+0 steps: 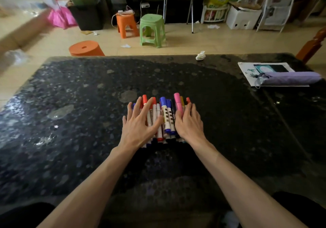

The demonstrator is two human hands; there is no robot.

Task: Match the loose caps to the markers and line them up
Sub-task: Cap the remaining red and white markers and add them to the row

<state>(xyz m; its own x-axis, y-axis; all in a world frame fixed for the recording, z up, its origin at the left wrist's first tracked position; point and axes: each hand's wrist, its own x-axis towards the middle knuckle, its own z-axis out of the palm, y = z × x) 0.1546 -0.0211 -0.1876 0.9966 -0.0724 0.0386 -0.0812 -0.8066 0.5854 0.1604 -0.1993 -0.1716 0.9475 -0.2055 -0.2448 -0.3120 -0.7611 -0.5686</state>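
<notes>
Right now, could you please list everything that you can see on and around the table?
markers: a bunch, number unclear, white barrels with red, blue, pink and yellow caps, mid-table under both hands
table: one, dark speckled, foreground
crumpled paper: one, white, table's far edge
printed sheet: one, white, table's far right
rolled fabric: one, lilac, on the printed sheet
green stool: one, green, floor beyond the table
upright orange stool: one, orange, left of the green stool
nearer orange stool: one, orange, just past the table's far edge
left hand: fingers spread flat on the markers
right hand: fingers resting on the markers
</notes>
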